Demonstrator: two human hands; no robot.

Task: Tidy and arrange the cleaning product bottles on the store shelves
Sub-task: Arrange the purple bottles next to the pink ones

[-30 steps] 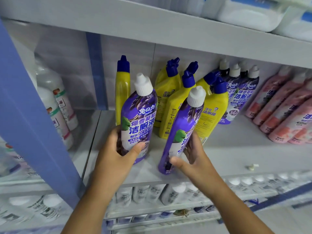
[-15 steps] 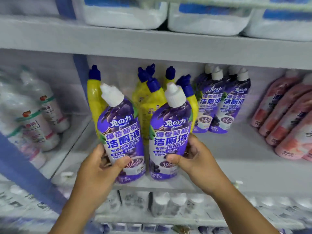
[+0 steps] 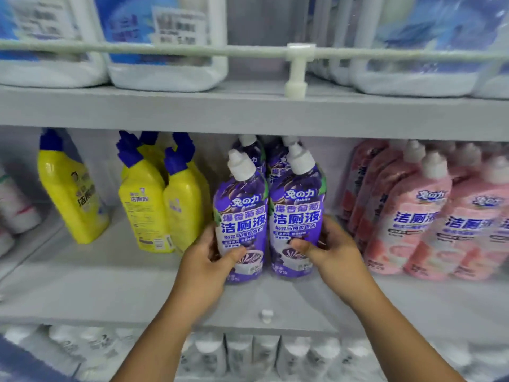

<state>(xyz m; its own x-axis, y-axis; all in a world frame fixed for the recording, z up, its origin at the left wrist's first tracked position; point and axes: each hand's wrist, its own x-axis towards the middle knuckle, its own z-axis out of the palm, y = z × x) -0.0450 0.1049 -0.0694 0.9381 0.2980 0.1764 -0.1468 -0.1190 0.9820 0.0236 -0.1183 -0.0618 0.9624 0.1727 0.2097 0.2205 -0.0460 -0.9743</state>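
Observation:
Two purple toilet-cleaner bottles with white caps stand side by side on the grey middle shelf (image 3: pixel 115 285). My left hand (image 3: pixel 208 260) grips the left purple bottle (image 3: pixel 242 210) low on its label. My right hand (image 3: pixel 329 248) grips the right purple bottle (image 3: pixel 298 205) the same way. More purple bottles (image 3: pixel 249 150) stand directly behind them, mostly hidden. Yellow bottles with blue caps (image 3: pixel 146 205) stand to the left, one more yellow bottle (image 3: pixel 68 194) farther left. Pink bottles (image 3: pixel 413 216) fill the right side.
Large white-and-blue jugs (image 3: pixel 165 51) sit on the shelf above behind a white rail (image 3: pixel 296 51). A small white clip (image 3: pixel 266 315) lies at the shelf's front edge. White bottles (image 3: pixel 248 354) crowd the shelf below. White bottles with red-green labels (image 3: pixel 13 205) stand at far left.
Both hands carried the two purple bottles rightward, from in front of the yellow bottles to in front of the other purple ones. The bottles now stand upright and close together.

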